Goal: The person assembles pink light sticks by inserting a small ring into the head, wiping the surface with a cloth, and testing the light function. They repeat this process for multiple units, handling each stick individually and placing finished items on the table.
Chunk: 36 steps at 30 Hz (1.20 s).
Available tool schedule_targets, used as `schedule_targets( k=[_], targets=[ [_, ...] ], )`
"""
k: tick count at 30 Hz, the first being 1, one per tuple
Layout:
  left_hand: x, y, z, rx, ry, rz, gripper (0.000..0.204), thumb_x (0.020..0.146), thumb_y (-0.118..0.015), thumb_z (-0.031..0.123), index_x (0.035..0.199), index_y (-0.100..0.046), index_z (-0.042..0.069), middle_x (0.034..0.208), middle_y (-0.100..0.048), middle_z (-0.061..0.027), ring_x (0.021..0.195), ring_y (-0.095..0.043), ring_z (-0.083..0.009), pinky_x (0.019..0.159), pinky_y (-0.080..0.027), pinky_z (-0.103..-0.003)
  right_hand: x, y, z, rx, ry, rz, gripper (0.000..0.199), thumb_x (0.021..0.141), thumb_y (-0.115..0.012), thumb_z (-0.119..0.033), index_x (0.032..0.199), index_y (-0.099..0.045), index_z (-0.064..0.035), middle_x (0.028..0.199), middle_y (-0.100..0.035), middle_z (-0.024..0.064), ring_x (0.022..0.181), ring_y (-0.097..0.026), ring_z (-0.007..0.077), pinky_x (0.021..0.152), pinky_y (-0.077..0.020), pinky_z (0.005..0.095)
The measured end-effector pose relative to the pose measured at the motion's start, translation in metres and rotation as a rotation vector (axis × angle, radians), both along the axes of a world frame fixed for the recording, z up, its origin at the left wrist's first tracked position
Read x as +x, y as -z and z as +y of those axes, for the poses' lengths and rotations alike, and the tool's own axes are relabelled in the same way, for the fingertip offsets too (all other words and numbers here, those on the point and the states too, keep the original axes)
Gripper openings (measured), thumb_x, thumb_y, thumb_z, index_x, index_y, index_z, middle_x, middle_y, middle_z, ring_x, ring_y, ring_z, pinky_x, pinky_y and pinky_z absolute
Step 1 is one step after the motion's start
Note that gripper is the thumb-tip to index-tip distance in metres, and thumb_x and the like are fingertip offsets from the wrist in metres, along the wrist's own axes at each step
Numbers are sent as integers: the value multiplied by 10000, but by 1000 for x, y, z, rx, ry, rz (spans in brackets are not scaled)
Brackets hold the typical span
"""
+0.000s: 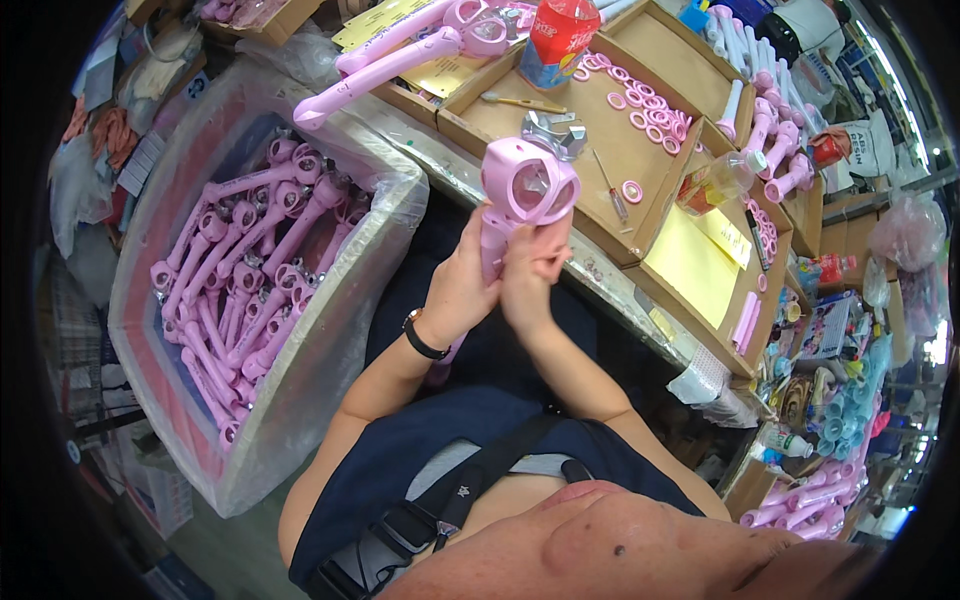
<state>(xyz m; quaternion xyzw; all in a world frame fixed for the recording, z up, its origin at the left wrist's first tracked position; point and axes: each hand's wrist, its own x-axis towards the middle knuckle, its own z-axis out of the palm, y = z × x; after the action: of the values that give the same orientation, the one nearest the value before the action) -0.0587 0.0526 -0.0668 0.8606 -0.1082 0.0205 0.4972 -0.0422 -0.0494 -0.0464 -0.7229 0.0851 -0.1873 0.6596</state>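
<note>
A pink plastic wand [505, 165] with a round, ring-like head stands upright before me, at the edge of the workbench. Something clear shows inside its head opening, and a shiny silver-grey part [550, 137] sits at the top of the head. My left hand [458, 283] is wrapped around the wand's handle. From the other side my right hand [530, 275] closes on the handle just under the head, its fingers bent. The hands hide most of the grip, and its lower end shows only in part below my left wrist.
To the left, a plastic-lined bin [385, 235] holds many similar pink wands. Cardboard trays [480, 125] on the workbench carry pink rings [655, 115], a screwdriver [612, 190], a brush [520, 102], a red-labelled bottle [560, 45], a clear bottle [715, 182] and yellow paper [690, 270].
</note>
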Motion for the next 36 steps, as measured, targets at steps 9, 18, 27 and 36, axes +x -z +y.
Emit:
schedule_targets(
  k=[9, 18, 27, 36],
  targets=[
    [-3, -1, -7, 24, -13, -31, 795, 722, -694, 149, 1374, -254, 29, 1078, -573, -292, 949, -581, -449, 769, -495, -449, 6, 18, -12, 89, 23, 67, 407, 997, -381, -359, 1216, -453, -22, 867, -510, 27, 795, -485, 52, 613, -430, 176],
    [-3, -20, 19, -540, 488, 533, 698, 729, -705, 50, 1309, -319, 24, 955, -603, -118, 681, -609, -149, 571, -493, -268, 20, -11, -53, 764, -428, -21, 690, 897, -460, -542, 1237, -420, 57, 1058, -559, 196, 790, -631, 177, 577, -529, 278],
    [0, -23, 8, -730, 432, 544, 526, 797, -672, 126, 1221, -395, -17, 956, -584, -104, 639, -584, -113, 550, -487, -235, 31, -26, -66, 709, -701, 23, 660, 855, -552, -542, 1131, -542, 57, 895, -630, 138, 648, -621, 163, 442, -473, 247],
    [2, -22, 4, -594, 314, 332, 426, 911, -592, 273, 1187, -404, 10, 913, -561, -52, 654, -563, -78, 559, -481, -220, 17, -8, -60, 738, -593, 193, 717, 853, -417, -680, 1131, -573, -37, 659, -593, 47, 329, -468, 90, 243, -293, 200]
  ],
)
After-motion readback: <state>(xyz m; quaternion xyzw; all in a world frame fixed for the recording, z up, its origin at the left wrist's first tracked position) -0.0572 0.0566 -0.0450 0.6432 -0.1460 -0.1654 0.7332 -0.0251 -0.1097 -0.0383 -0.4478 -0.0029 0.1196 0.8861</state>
